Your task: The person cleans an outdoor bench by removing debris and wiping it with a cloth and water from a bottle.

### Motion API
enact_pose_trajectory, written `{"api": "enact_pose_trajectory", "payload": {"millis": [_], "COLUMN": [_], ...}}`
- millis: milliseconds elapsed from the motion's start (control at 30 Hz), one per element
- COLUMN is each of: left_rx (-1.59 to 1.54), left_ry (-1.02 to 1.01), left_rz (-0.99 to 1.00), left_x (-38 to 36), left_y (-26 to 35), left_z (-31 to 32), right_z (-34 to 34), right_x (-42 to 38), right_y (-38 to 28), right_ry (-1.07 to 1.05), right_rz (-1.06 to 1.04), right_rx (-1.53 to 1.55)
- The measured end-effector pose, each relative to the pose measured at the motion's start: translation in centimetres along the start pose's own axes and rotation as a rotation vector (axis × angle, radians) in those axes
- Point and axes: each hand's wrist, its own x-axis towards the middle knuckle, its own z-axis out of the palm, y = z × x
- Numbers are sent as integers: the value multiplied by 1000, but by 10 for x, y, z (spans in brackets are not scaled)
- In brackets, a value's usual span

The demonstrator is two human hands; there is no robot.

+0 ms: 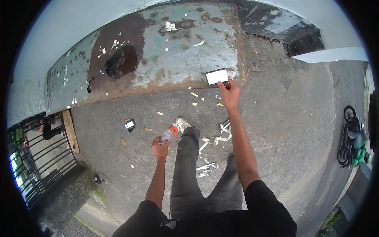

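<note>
My left hand [160, 149] is wrapped round a clear plastic bottle [169, 135] with a red-orange label, held tilted over the ground near my shoe [182, 123]. With its fingers pinched, my right hand [230, 94] grips a flat rectangular piece [217, 76], white-faced with dark edges, by its lower right edge. That piece overlaps the front right corner of the worn concrete slab [185, 51] in this view. White straps [223, 132] lie tangled on the ground below my right forearm.
On the asphalt [284, 118] are a crumpled black-and-white packet [129, 125], several yellow scraps [194, 94], dry leaves and more white strips [207, 168]. White litter [170, 26] dots the slab. A motorcycle [351, 138] stands far right; a barred gate [49, 154] with a person [49, 128] behind it is left.
</note>
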Motion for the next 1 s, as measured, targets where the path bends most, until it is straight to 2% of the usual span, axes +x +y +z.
{"api": "enact_pose_trajectory", "payload": {"millis": [100, 200, 300, 367, 400, 467, 533, 600, 667, 700, 767, 800, 867, 1000], "left_rx": [-47, -107, -165, -221, -213, -198, -205, -214, -211, -199, -282, -284, -287, -327], "left_ry": [62, 34, 22, 56, 73, 67, 65, 68, -11, -9, -171, -172, -110, -90], "left_rz": [-48, -180, -205, -220, -238, -208, -189, -176, -46, -53, -63, -71, 59, 122], "left_x": [21, 45, 60, 64, 66, 74, 84, 98, 115, 124, 145, 155, 172, 206], "left_y": [-13, -13, 1, 1, 10, 32, 58, 88, 119, 134, 160, 168, 178, 180], "left_z": [-32, -75, -117, -135, -147, -171, -190, -207, -226, -236, -249, -250, -250, -246], "right_z": [53, 85, 95, 90, 90, 85, 88, 109, 134, 145, 163, 169, 179, 198], "right_x": [17, 28, 34, 25, 17, -1, -26, -61, -79, -81, -72, -64, -48, -27], "right_y": [-29, -42, -53, -66, -78, -100, -115, -147, -185, -195, -207, -208, -210, -223], "right_ry": [-78, -74, -27, 0, -24, 155, -132, -544, -907, -916, -1065, -1074, -1084, -1099], "right_rz": [-60, -128, -154, -56, -62, -202, -290, -533, -642, -637, -704, -701, -824, -863], "right_rx": [-67, -204, -355, -560, -554, -642, -502, -378, -380, -368, -345, -348, -344, -376]}}
